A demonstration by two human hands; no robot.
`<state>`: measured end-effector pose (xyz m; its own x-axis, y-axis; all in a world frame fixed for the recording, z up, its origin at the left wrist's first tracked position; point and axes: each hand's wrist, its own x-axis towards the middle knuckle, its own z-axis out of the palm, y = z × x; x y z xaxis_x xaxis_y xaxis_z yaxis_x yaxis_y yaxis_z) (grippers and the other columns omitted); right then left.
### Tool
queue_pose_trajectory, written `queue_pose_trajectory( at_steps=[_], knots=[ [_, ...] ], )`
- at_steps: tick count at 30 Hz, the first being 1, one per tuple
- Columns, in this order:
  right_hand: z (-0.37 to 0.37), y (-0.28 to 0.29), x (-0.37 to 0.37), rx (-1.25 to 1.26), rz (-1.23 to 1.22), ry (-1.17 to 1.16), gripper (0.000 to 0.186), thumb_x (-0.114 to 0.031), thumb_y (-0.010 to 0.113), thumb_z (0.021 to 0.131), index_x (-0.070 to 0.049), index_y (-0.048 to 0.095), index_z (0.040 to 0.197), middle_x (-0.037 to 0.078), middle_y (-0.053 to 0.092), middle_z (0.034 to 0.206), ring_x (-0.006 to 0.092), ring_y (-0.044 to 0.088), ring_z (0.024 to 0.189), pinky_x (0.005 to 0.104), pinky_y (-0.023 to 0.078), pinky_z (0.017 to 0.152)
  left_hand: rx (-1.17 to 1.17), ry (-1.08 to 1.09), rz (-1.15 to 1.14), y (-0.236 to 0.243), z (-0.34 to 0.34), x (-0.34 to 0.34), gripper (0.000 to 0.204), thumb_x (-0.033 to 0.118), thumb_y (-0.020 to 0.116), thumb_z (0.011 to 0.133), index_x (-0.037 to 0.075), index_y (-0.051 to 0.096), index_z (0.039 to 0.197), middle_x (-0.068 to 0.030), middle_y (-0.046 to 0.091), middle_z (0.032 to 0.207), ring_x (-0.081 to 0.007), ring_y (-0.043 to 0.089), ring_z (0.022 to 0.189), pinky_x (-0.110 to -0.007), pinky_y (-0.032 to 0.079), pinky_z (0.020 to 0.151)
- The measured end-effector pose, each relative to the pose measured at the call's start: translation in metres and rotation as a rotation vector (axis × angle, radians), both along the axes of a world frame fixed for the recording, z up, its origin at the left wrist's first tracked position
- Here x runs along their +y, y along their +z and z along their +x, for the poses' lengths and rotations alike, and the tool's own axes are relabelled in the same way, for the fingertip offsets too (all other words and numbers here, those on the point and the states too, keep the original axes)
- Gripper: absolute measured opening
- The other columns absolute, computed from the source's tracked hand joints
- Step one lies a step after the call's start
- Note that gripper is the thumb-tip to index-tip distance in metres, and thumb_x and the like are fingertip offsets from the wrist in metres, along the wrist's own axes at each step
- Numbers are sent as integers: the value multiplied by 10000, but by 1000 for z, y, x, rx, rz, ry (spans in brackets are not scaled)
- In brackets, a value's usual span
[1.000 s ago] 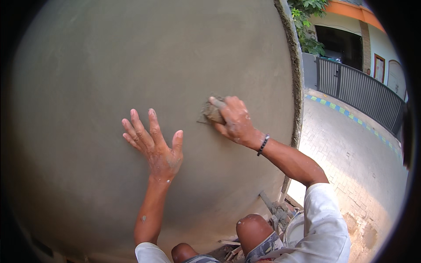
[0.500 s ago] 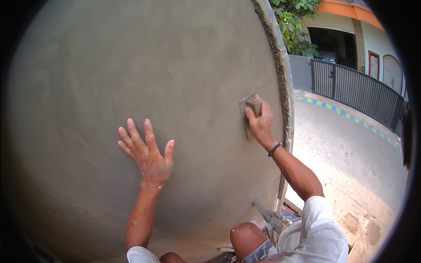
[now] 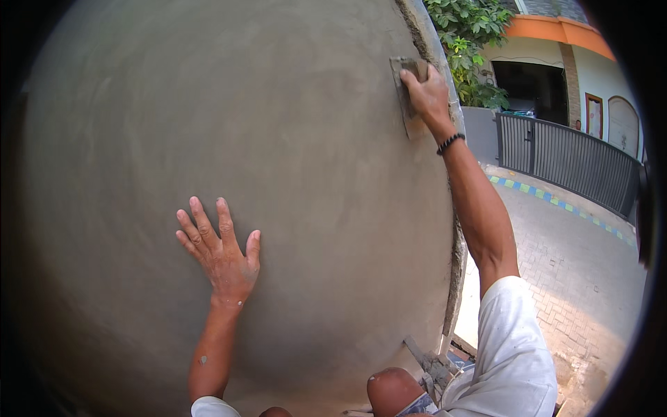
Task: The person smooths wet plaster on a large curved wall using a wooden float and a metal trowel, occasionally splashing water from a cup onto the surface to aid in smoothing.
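A wide grey plastered wall (image 3: 313, 174) fills most of the view. Near its upper right edge, my right hand (image 3: 432, 97) grips the block handle of a plastering trowel (image 3: 406, 104). The trowel's thin, cement-smeared plate lies against the plaster, its long side running up and down. Lower on the left, my left hand (image 3: 222, 254) rests on the wall with its fingers spread and holds nothing. Dried specks of plaster show on that wrist and forearm.
A rough, crumbly strip (image 3: 455, 274) runs down the wall's right edge. Mortar-coated tools (image 3: 431, 361) lie beside my knee (image 3: 396, 390). Off to the right are a paved street (image 3: 556, 278), a grey metal gate (image 3: 570, 153) and a leafy shrub (image 3: 465, 48).
My right hand has carried the trowel upward along the wall's right edge, and that arm is now stretched farther. My left hand stays spread on the wall, slightly lower and farther left in view.
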<state>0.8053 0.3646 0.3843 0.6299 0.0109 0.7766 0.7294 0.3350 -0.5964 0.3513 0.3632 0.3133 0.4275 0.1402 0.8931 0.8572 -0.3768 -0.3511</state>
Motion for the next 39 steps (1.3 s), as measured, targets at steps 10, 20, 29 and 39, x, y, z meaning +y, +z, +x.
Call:
queue_pose_trajectory(
  at_steps=[10, 20, 29, 39],
  knots=[
    [-198, 106, -16, -679, -96, -11, 477, -359, 694, 858, -13, 621, 1179, 212, 651, 1073, 404, 618, 1029, 466, 502, 873, -47, 89, 61, -6, -28, 17, 744, 547, 487, 960, 113, 317, 1539, -199, 130, 1629, -439, 24, 1502, -612, 34, 1178],
    [-180, 90, 12, -527, 34, 24, 438, -389, 714, 838, -15, 635, 1053, 246, 670, 1038, 399, 647, 1000, 468, 495, 884, -184, -104, -57, -7, -44, -8, 765, 487, 585, 927, 81, 338, 1526, -234, 97, 1623, -469, 1, 1493, -664, 26, 1150],
    [-112, 200, 12, -314, -9, -63, 485, -432, 729, 838, -30, 670, 1103, 172, 714, 1004, 300, 694, 910, 395, 522, 839, -406, -178, -33, -17, -39, -21, 799, 451, 604, 913, 74, 291, 1544, -227, 102, 1621, -479, 15, 1488, -673, 33, 1146],
    [-47, 224, 1, -135, -46, 197, 521, -414, 754, 814, -1, 643, 1112, 178, 715, 1008, 302, 691, 938, 399, 523, 865, -681, -227, -112, -30, -72, -30, 782, 378, 608, 921, 87, 257, 1557, -215, 61, 1627, -482, 5, 1486, -658, 56, 1154]
  ],
)
